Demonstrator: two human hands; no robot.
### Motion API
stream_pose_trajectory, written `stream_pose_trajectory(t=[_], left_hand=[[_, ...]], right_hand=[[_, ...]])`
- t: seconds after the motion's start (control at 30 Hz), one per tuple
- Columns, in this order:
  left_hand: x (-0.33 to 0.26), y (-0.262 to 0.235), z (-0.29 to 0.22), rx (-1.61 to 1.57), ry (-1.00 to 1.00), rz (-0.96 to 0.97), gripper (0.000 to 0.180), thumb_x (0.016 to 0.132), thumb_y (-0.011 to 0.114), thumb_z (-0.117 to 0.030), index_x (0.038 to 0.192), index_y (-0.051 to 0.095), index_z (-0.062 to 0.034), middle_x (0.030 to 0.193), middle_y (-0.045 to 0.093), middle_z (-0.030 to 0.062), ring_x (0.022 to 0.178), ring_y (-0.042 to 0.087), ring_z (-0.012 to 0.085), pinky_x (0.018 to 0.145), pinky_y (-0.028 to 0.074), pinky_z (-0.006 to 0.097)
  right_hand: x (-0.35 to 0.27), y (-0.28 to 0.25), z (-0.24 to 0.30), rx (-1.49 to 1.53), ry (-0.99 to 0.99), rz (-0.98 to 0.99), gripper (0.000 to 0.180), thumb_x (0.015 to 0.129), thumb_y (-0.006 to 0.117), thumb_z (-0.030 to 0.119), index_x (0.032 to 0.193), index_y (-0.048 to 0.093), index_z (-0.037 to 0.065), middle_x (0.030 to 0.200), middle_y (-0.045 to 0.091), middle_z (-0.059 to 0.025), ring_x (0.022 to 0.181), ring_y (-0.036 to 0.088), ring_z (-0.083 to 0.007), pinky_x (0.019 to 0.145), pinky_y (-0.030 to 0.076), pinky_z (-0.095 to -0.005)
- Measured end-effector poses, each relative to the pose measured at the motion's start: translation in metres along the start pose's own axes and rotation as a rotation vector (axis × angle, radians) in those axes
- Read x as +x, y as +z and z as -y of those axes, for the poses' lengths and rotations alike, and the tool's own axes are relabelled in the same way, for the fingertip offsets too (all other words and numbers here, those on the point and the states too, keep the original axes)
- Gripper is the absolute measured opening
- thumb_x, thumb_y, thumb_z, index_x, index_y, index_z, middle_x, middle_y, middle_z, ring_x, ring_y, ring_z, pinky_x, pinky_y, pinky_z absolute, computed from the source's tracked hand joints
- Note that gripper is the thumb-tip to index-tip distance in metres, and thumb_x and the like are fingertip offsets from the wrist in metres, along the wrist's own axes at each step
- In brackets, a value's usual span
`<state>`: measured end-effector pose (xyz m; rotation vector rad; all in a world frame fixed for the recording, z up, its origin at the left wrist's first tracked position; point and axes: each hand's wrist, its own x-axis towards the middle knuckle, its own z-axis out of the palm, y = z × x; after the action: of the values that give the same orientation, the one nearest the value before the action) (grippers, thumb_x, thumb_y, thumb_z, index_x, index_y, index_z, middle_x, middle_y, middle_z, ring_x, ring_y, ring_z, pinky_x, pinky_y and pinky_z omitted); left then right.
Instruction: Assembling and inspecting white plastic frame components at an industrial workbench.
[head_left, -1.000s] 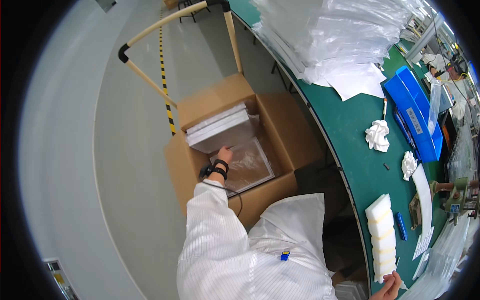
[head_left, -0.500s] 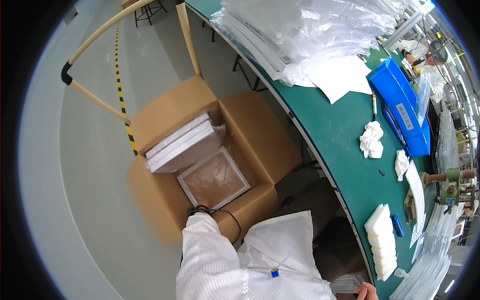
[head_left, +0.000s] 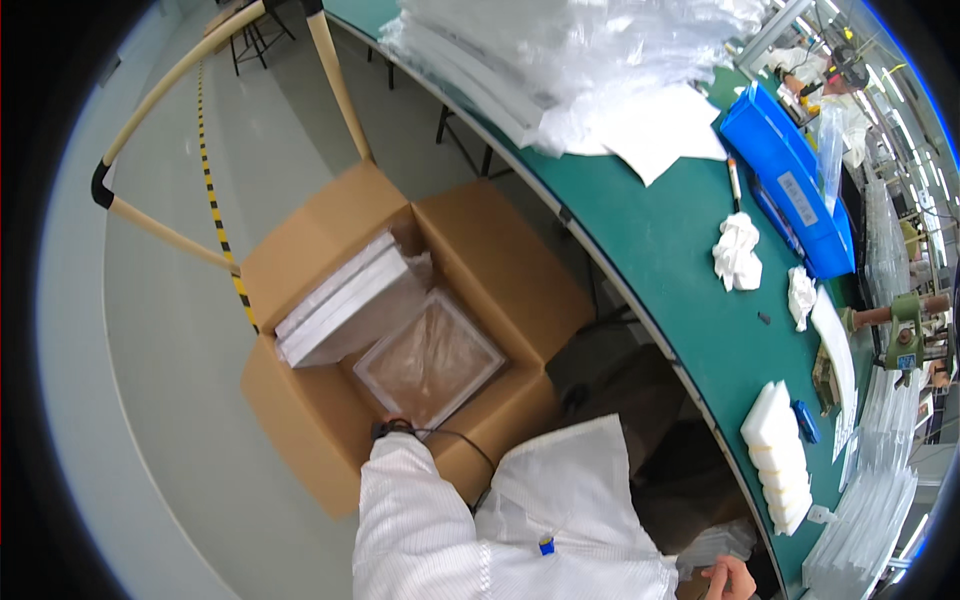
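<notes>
Cardboard box: open on the floor, flaps spread, and the action is at its near side.
Flat panel: lying low inside the box, pale rim around it, brown showing through the creased, shiny middle.
White slabs: in clear wrap, leaning together at the box's far left, just beside the panel.
Left hand: over the box's near edge, right by the panel's closest corner; mostly hidden behind a black strap, so grasping or merely touching, I can't tell.
Right hand: just left of the desk's edge, fingers curled, near clear plastic pieces; no telling whether it holds anything.
Green desk: busy on the right, plastic bags heaped at the far end, then a blue bin, a crumpled tissue and a clamp.
White foam: near the desk's edge, a small blue thing just beside it.
</notes>
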<state>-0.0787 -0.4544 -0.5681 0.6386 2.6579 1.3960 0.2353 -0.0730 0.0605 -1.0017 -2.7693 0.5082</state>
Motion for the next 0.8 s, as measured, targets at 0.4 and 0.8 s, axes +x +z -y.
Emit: stream_pose_trajectory(t=[0.4, 0.8], left_hand=[[0.049, -0.080, -0.111, -0.745, -1.085, -0.172, 0.014, 0.082, 0.063, -0.018, 0.083, 0.061, -0.0048, 0.071, 0.056, 0.0051, 0.064, 0.056, 0.0201, 0.056, 0.046, 0.038], [0.050, -0.226, -0.387, -0.473, -0.560, -0.383, 0.017, 0.076, 0.062, -0.003, 0.092, 0.056, 0.0002, 0.081, 0.054, 0.0018, 0.070, 0.051, 0.0138, 0.064, 0.043, 0.029]], right_hand=[[0.016, 0.017, -0.014, 0.264, -0.095, -0.038, 0.014, 0.086, 0.058, -0.001, 0.095, 0.069, 0.001, 0.065, 0.065, -0.0088, 0.055, 0.063, -0.0188, 0.053, 0.047, -0.0277], [0.026, 0.027, -0.035, 0.618, -0.280, -0.003, 0.014, 0.081, 0.066, -0.001, 0.094, 0.072, 0.003, 0.072, 0.066, -0.0096, 0.062, 0.063, -0.0244, 0.055, 0.050, -0.0315]])
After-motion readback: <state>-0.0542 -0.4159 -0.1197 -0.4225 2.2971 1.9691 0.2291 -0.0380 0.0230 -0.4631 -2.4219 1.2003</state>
